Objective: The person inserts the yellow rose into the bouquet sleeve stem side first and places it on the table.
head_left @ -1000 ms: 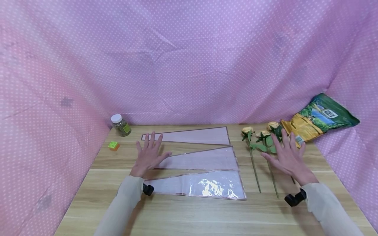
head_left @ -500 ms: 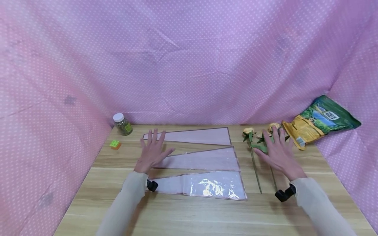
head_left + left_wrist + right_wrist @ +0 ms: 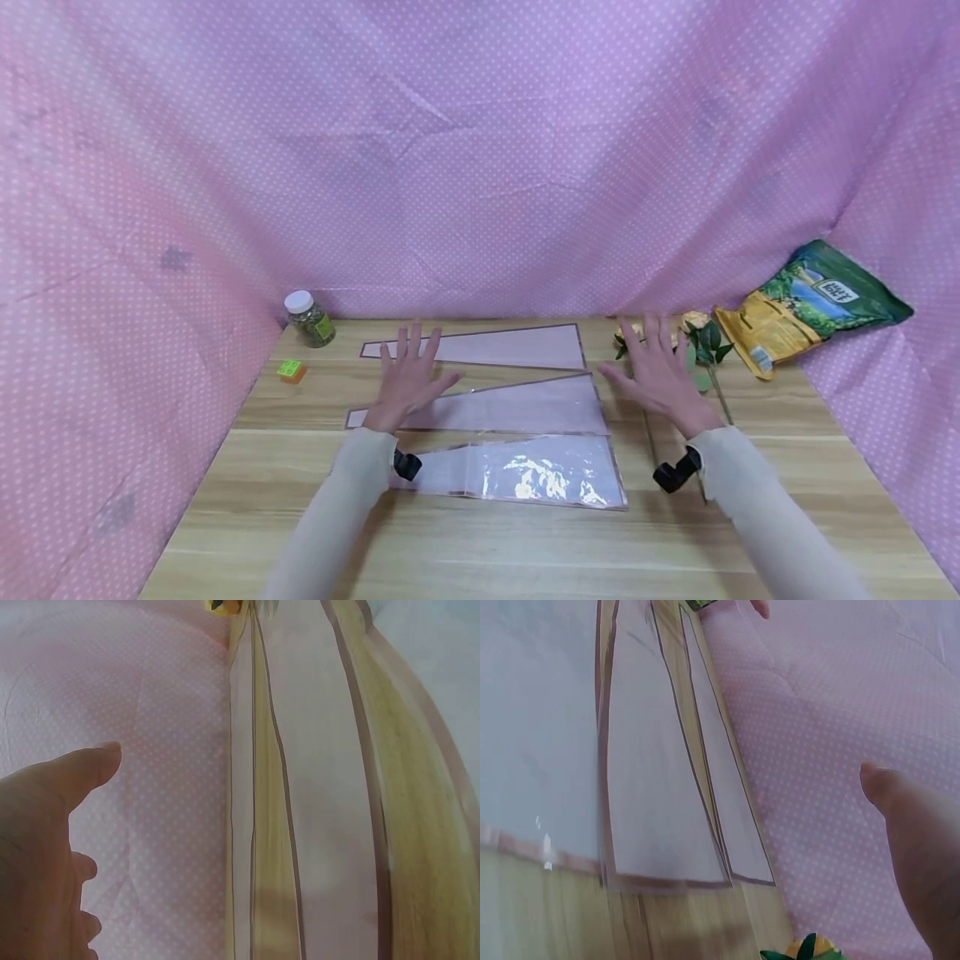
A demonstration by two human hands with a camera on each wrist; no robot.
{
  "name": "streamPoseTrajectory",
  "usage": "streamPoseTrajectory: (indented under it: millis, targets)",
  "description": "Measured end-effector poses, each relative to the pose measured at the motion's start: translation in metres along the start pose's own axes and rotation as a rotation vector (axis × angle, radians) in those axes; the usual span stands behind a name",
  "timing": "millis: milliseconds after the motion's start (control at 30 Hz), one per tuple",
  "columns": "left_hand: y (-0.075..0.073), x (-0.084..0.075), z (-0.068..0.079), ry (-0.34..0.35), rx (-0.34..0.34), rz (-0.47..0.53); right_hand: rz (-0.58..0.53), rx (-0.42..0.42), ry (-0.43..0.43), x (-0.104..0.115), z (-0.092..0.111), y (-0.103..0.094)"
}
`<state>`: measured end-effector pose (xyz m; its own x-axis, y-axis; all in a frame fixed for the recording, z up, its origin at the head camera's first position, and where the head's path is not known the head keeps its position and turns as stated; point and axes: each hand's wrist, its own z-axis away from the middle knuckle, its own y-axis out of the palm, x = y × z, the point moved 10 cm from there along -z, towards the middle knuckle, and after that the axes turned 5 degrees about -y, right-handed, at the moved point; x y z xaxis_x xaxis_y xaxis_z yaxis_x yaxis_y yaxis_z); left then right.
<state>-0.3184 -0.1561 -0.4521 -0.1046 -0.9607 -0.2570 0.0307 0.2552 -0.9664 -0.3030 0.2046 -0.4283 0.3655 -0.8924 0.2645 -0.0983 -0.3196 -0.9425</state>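
Three tapered clear-and-white flower sleeves with brown borders lie in a stack of rows: a far sleeve (image 3: 510, 345), a middle sleeve (image 3: 532, 408) and a near sleeve (image 3: 442, 471) with glare on it. My left hand (image 3: 405, 385), fingers spread, hovers over their narrow ends. To the right, my right hand (image 3: 662, 385) is spread above the yellow roses and partly hides them; one rose (image 3: 695, 321) shows beyond its fingers. Neither hand holds anything. The left wrist view catches the left thumb (image 3: 94, 765); the right wrist view catches the right thumb (image 3: 881, 787).
A white-capped jar (image 3: 311, 323) and a small green-and-orange block (image 3: 291, 371) sit at the left of the wooden table (image 3: 480, 550). A green-and-yellow bag (image 3: 817, 304) leans at the back right. Pink dotted cloth (image 3: 480, 167) hangs behind and at both sides.
Both hands have moved inward: the right hand has gone left across the roses, uncovering the rightmost one, and the left hand has shifted right over the sleeves. Nothing was picked up.
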Motion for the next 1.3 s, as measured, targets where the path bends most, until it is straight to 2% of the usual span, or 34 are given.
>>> streamPoseTrajectory:
  millis: [233, 500, 800, 1033, 1300]
  targets:
    - [0.011, -0.017, -0.010, 0.023, 0.029, -0.002, -0.060, 0.041, 0.017, 0.011, -0.009, 0.013]
    - [0.022, -0.033, -0.021, 0.054, 0.035, 0.022, -0.036, 0.055, 0.002, 0.027, -0.025, 0.025]
    - [0.037, -0.037, -0.029, 0.048, 0.068, 0.043, -0.001, 0.089, -0.012, 0.038, -0.036, 0.042]
    - [0.047, -0.039, -0.033, 0.058, 0.096, 0.062, -0.033, 0.076, -0.031, 0.043, -0.042, 0.057]
    - [0.059, -0.048, -0.038, 0.056, 0.140, 0.063, -0.059, 0.143, -0.003, 0.041, -0.045, 0.080]
